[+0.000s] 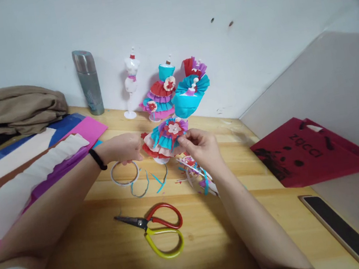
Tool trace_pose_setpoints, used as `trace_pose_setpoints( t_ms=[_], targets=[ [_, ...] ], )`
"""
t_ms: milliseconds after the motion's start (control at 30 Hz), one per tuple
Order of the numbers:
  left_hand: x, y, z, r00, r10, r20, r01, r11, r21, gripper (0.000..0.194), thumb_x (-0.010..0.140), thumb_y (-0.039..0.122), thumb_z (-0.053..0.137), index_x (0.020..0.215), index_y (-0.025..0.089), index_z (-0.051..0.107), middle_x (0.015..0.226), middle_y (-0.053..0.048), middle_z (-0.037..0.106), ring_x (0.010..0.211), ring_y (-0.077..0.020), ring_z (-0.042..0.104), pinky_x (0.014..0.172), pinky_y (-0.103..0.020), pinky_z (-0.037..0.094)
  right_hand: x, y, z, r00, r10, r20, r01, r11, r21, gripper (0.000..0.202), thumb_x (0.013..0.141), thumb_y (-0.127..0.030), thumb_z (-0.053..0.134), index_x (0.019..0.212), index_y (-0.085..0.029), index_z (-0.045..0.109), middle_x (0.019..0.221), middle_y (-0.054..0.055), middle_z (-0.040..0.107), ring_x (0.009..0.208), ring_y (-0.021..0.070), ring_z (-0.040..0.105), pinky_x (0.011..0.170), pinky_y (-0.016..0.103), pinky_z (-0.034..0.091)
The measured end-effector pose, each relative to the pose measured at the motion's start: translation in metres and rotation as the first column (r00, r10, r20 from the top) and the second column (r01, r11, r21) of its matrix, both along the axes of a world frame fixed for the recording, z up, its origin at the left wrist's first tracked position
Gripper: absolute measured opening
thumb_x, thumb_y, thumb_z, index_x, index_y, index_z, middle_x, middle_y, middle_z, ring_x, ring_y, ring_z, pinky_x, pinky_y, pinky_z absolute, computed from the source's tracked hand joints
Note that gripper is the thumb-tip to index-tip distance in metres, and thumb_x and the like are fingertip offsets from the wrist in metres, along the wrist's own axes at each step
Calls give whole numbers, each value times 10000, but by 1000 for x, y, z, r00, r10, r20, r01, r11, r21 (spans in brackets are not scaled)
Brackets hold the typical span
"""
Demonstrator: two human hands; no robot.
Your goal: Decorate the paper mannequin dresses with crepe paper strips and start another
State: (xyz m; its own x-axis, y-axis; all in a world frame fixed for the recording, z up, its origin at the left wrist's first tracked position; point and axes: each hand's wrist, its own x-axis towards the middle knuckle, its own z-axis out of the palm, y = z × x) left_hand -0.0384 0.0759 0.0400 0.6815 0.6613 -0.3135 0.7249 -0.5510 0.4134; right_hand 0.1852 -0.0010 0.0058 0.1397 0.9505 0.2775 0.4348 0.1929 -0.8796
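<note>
A mini mannequin stands in the middle, dressed in a ruffled paper dress (190, 102) with a teal top and a layered teal, pink and red skirt. A pale paper flower (174, 129) sits on the skirt front. My right hand (204, 148) pinches the dress at the skirt's right side, thumb against forefinger. My left hand (124, 147) is closed beside the skirt's left edge; whatever its fingers hold is hidden. Below it lies a tape ring (126, 184) with teal paper strips (162, 186). Scissors (141, 223) with red and yellow handles rest nearer me.
Two more mannequins stand behind, one bare white (130, 83), one in a tiered dress (161, 97). A thermos (90, 87), brown cloth (12, 109) and coloured paper sheets (47, 166) are left. Paper scraps (202, 180) lie under my right wrist; a red bag (312, 151) and phone (343, 229) are right.
</note>
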Motion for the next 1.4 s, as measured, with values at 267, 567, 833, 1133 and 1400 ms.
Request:
trace_pose_setpoints(
  t_ms=[267,567,833,1133,1400],
  targets=[
    [-7,5,19,885,161,437,-232,966,114,157,823,227,614,719,143,694,567,13,583,526,-104,496,538,-234,353,3,-7,-4,993,-57,101,60,998,-28,283,762,-420,611,614,-181,639,533,27,633,474,116,453,485,258,342],
    [30,-12,34,587,50,808,-248,961,121,133,849,229,681,856,131,771,821,-23,758,748,-137,647,684,-239,503,-3,-7,1,985,-156,-77,168,968,185,160,759,-361,670,792,-207,645,591,-6,637,541,162,594,527,276,451],
    [50,-1,9,558,-3,830,-235,959,161,165,759,217,732,897,135,769,856,-52,758,729,-146,652,647,-255,508,-4,3,-16,992,-125,21,121,981,151,191,857,-374,630,745,-224,593,628,1,627,556,174,602,547,287,453],
    [56,-1,10,518,59,853,-208,976,58,79,744,180,710,705,136,658,696,-7,657,666,-117,591,617,-235,486,-9,8,-27,992,-112,58,98,971,216,217,840,-365,620,694,-229,535,604,-18,540,548,138,465,536,273,377],
    [49,-2,13,519,194,832,-158,979,-129,88,792,129,694,880,133,701,751,-28,690,686,-131,655,648,-256,536,-9,2,-23,999,-50,-1,50,991,123,174,792,-339,611,692,-198,597,611,-8,587,539,129,492,539,270,392]
  ],
)
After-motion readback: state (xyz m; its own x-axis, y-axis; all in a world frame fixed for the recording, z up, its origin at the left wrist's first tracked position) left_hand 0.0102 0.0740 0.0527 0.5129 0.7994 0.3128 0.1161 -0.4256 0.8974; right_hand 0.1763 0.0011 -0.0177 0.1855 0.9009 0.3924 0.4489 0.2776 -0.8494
